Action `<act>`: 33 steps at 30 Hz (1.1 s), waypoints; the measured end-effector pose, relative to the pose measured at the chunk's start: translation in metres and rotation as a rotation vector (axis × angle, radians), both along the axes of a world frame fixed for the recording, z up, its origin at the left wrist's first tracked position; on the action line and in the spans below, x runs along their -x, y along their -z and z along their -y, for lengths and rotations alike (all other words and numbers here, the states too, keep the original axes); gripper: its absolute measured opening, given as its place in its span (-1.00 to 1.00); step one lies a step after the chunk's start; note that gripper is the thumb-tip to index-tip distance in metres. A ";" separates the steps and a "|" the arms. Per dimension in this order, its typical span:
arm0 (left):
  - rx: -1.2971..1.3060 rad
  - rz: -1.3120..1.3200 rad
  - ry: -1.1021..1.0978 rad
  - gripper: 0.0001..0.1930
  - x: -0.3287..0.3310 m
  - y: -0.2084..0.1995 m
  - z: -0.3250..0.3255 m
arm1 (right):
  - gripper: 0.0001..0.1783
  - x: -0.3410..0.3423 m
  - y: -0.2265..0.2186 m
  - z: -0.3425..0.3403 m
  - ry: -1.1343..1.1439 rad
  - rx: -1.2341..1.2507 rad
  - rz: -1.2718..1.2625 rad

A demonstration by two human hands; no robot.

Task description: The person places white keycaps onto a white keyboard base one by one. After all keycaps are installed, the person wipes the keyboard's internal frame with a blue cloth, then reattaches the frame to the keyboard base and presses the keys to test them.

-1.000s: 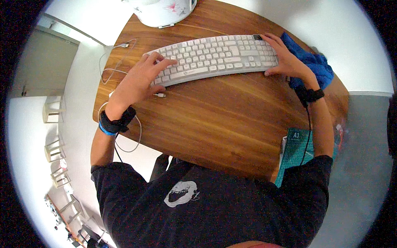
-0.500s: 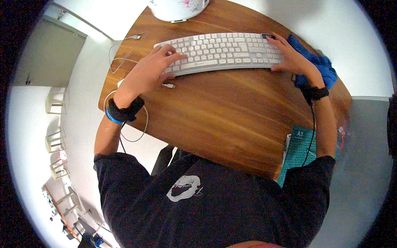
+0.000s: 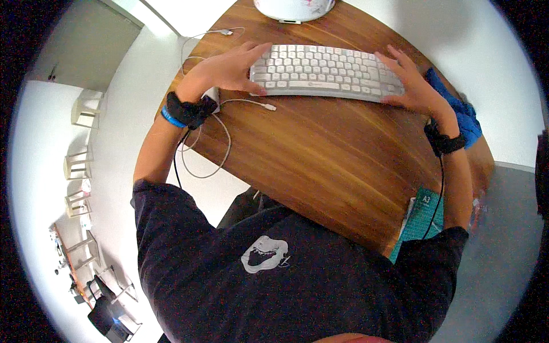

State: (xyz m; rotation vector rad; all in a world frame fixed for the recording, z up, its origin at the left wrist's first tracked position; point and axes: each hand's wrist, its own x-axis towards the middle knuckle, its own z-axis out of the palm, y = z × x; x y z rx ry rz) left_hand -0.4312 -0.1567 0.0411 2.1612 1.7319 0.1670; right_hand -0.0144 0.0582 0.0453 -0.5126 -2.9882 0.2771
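A white keyboard (image 3: 326,71) lies flat on the brown wooden table (image 3: 320,148), toward its far side. My left hand (image 3: 231,68) grips the keyboard's left end, fingers over the outer keys and thumb at the front edge. My right hand (image 3: 409,86) holds the right end the same way. Both wrists wear black bands, with a thin black cable running down each forearm.
A white rounded stand base (image 3: 293,8) sits behind the keyboard. A white cable (image 3: 220,137) loops off the table's left edge. A blue cloth (image 3: 463,111) lies by my right wrist. A green cutting mat (image 3: 417,220) sticks out at the near right edge.
The keyboard and both hands now sit further right and lower in view, the keyboard more level. The blue cloth is more uncovered beside my right wrist.
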 end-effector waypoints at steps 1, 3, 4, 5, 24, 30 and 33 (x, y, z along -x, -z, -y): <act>0.054 -0.055 -0.023 0.18 -0.005 -0.007 -0.006 | 0.02 0.010 -0.001 0.008 -0.060 -0.020 -0.040; 0.032 -0.189 0.007 0.20 -0.001 -0.007 -0.010 | -0.18 0.042 -0.001 0.027 -0.248 -0.026 -0.085; 0.028 -0.260 0.016 0.21 0.001 -0.008 -0.009 | -0.28 0.060 0.000 0.040 -0.349 -0.024 -0.114; 0.061 -0.175 0.034 0.22 -0.001 -0.013 -0.015 | -0.34 0.075 -0.005 0.059 -0.354 0.045 -0.039; 0.348 -0.034 0.115 0.15 0.011 0.005 -0.090 | -0.37 0.197 0.033 0.170 -0.569 0.015 -0.092; 0.353 0.109 0.165 -0.14 0.013 0.011 -0.088 | -0.40 0.193 0.034 0.164 -0.579 0.028 -0.042; 0.331 0.181 0.067 -0.19 0.014 0.017 -0.089 | -0.42 0.189 0.033 0.165 -0.551 0.045 -0.006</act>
